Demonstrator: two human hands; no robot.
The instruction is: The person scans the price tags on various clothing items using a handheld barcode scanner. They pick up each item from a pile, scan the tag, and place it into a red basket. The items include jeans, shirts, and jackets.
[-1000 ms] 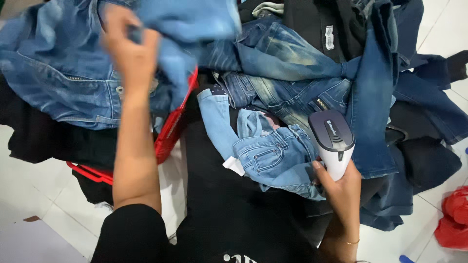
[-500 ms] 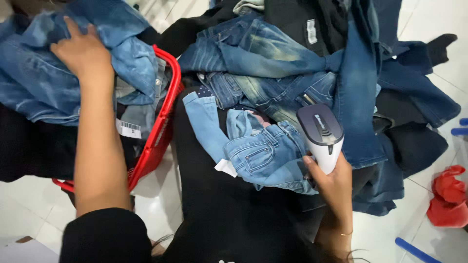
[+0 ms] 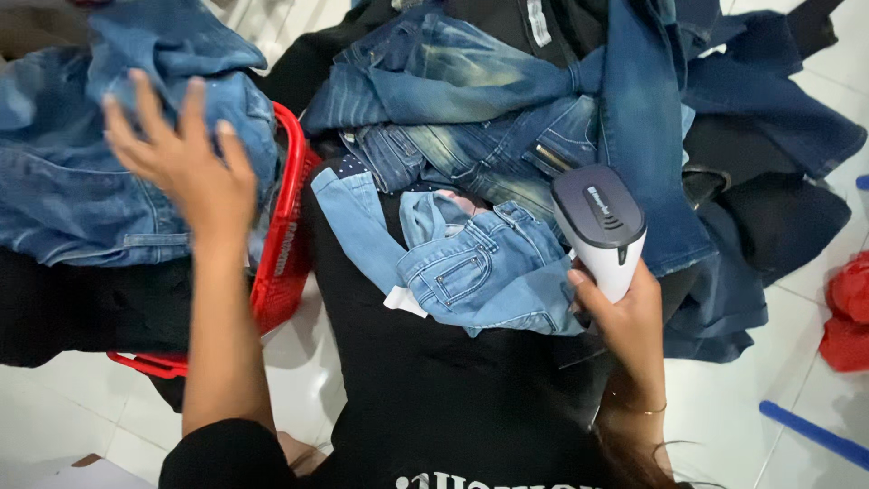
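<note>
My left hand [image 3: 186,167] has lifted off the jeans pile [image 3: 100,181] in the red basket [image 3: 285,244], fingers now spread. The light-blue jeans [image 3: 484,272] lie on my lap, and my right hand [image 3: 625,317] keeps pinching the scanner [image 3: 602,226].

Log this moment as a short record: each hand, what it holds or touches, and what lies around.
left hand: fingers spread, over the blue jeans heaped in the red basket; contact unclear
right hand: grips a handheld scanner, grey head, white handle
nearest garment: small light-blue jeans with a white tag, lying on black fabric
behind: pile of dark denim
floor: white tiles
</note>
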